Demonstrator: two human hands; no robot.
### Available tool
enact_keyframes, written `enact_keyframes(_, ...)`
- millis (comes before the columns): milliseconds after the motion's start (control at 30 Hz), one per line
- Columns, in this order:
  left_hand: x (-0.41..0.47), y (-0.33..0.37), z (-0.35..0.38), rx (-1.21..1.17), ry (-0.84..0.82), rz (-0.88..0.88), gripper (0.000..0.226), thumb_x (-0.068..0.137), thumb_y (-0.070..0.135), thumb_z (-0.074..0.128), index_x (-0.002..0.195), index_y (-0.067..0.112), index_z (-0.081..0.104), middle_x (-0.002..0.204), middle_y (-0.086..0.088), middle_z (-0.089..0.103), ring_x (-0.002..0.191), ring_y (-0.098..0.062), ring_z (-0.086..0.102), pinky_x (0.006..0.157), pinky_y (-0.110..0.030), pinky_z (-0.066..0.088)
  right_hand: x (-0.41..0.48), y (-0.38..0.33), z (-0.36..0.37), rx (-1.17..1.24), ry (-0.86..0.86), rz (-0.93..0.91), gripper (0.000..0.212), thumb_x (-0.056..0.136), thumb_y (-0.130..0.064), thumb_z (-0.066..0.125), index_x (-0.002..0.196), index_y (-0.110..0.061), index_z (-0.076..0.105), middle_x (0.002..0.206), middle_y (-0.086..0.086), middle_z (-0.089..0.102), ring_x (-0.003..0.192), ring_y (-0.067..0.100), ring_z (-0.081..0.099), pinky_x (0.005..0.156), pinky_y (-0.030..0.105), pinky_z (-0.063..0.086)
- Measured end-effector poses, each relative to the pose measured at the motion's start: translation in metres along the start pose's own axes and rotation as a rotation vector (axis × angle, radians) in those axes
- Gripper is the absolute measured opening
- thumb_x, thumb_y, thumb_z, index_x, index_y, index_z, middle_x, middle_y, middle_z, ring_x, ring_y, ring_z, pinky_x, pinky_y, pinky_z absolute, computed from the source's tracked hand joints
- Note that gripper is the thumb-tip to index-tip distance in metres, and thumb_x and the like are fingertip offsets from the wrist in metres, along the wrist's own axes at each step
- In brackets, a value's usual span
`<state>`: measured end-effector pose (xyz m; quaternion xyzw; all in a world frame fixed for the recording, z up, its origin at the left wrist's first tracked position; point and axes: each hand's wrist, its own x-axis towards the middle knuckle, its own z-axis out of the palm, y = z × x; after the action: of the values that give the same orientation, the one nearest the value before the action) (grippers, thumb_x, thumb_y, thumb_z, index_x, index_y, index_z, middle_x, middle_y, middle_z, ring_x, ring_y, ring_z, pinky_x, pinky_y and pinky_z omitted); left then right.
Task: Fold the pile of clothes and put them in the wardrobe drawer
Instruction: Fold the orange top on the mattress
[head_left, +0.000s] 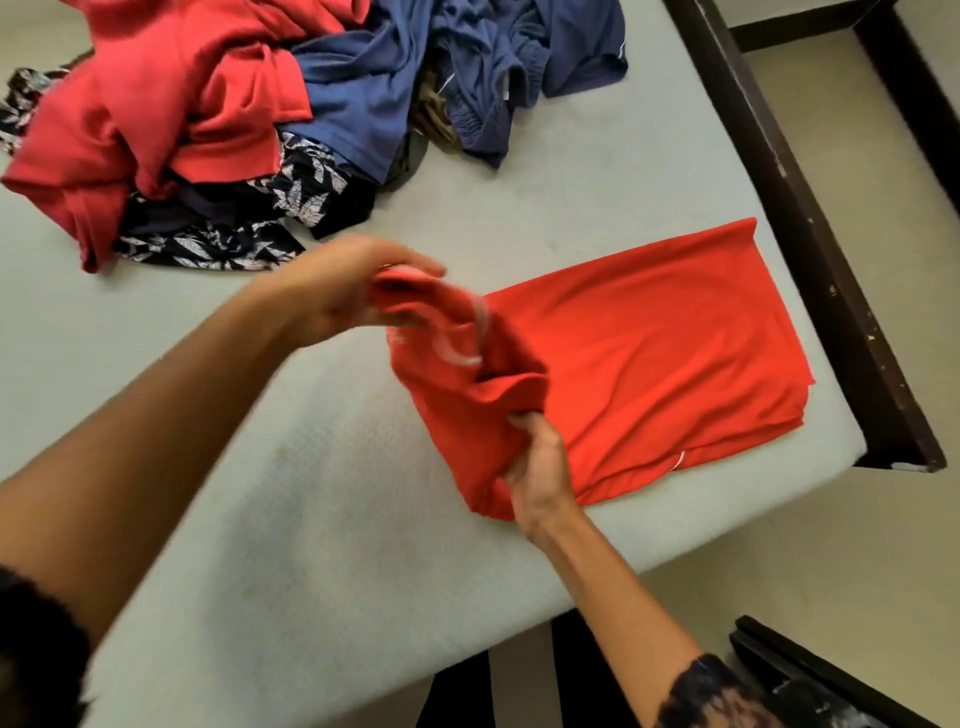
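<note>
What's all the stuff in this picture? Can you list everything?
orange-red shirt: one, bright orange-red, flat on the mattress near its right corner, one end lifted
red garment: one, red, left of the pile
blue clothes: count unclear, blue, right of the pile
leaf-print cloth: count unclear, dark with white leaves, under the red garment
mattress: one, pale grey, under everything
bed frame: one, dark brown, along the mattress's right edge
left hand: one, blurred, grips the shirt's bunched end
right hand: one, grips the shirt's near edge
</note>
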<state>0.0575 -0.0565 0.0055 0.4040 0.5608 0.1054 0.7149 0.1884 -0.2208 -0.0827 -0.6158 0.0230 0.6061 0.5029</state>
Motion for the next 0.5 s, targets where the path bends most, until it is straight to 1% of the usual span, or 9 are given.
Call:
enact_keyframes(67,0.022,0.010,0.046,-0.099,-0.061,0.023,0.015,0.095,0.023,0.047,0.091,0.014,0.058,0.083,-0.005,0.064,0.064,-0.012,0.067,0.063,-0.024,0.056,0.014,-0.015,-0.032,0.132,0.099,0.115,0.018,0.090,-0.011,0.042,0.080,-0.019,0.055,0.070,-0.001,0.065,0.059,0.009,0.059,0.051,0.021,0.050)
enact_keyframes(133,0.047,0.003,0.083,0.000,-0.082,0.076,0.018,0.097,0.033,0.044,0.102,0.019,0.055,0.099,-0.004,0.063,0.082,-0.017,0.064,0.076,-0.028,0.051,0.019,-0.020,-0.056,0.129,0.222,0.162,0.018,0.093,-0.008,0.042,0.081,-0.020,0.050,0.078,0.004,0.057,0.066,0.016,0.056,0.048,0.025,0.053)
enact_keyframes(200,0.069,-0.021,0.102,0.489,0.021,0.185,0.033,0.098,0.032,0.043,0.126,0.016,0.051,0.128,-0.008,0.054,0.113,-0.023,0.053,0.094,-0.029,0.039,0.024,-0.015,-0.067,0.099,0.318,0.164,0.021,0.094,-0.003,0.041,0.079,-0.017,0.048,0.077,0.006,0.052,0.067,0.018,0.053,0.055,0.033,0.054)
enact_keyframes(267,0.078,-0.054,0.116,1.038,0.044,0.244,0.052,0.097,0.031,0.043,0.144,0.014,0.030,0.151,-0.011,0.029,0.136,-0.025,0.030,0.108,-0.031,0.024,0.026,-0.010,-0.073,0.049,0.377,0.117,0.018,0.093,-0.001,0.045,0.084,-0.015,0.049,0.079,0.008,0.054,0.067,0.017,0.054,0.060,0.032,0.052)
enact_keyframes(300,0.080,-0.071,0.117,1.230,0.032,0.268,0.058,0.097,0.035,0.041,0.148,0.018,0.019,0.155,-0.010,0.015,0.141,-0.027,0.018,0.112,-0.037,0.016,0.024,-0.008,-0.070,-0.030,0.413,0.045,0.013,0.092,-0.001,0.049,0.091,-0.014,0.051,0.086,0.010,0.057,0.070,0.018,0.055,0.062,0.030,0.052)
enact_keyframes(333,0.081,-0.089,0.114,1.372,0.027,0.296,0.062,0.097,0.040,0.037,0.150,0.023,0.009,0.157,-0.009,0.002,0.144,-0.028,0.006,0.114,-0.043,0.009,0.021,-0.005,-0.066,-0.179,0.470,-0.074,0.015,0.090,-0.003,0.053,0.103,-0.011,0.052,0.098,0.014,0.059,0.078,0.020,0.056,0.071,0.030,0.049)
enact_keyframes(367,0.080,-0.104,0.109,1.469,0.041,0.337,0.063,0.097,0.046,0.033,0.149,0.027,0.002,0.157,-0.007,-0.004,0.144,-0.030,-0.002,0.114,-0.047,0.003,0.018,0.000,-0.063,-0.416,0.540,-0.248,0.028,0.087,-0.006,0.058,0.114,-0.006,0.051,0.111,0.017,0.058,0.091,0.023,0.056,0.083,0.028,0.044)
enact_keyframes(433,0.078,-0.126,0.091,1.533,0.112,0.506,0.061,0.093,0.052,0.024,0.146,0.029,0.002,0.156,-0.010,0.005,0.143,-0.036,0.002,0.112,-0.052,0.004,0.011,0.012,-0.052,-0.891,0.532,-0.630,0.052,0.080,-0.017,0.058,0.128,0.000,0.045,0.133,0.022,0.047,0.121,0.030,0.043,0.103,0.029,0.027)
enact_keyframes(500,0.078,-0.136,0.069,1.542,0.147,0.733,0.061,0.089,0.043,0.027,0.146,0.027,0.014,0.151,-0.014,0.025,0.140,-0.039,0.012,0.111,-0.054,0.011,0.007,0.024,-0.037,-1.214,0.412,-0.825,0.072,0.074,-0.029,0.056,0.137,-0.002,0.034,0.146,0.022,0.032,0.136,0.031,0.024,0.112,0.036,0.018)
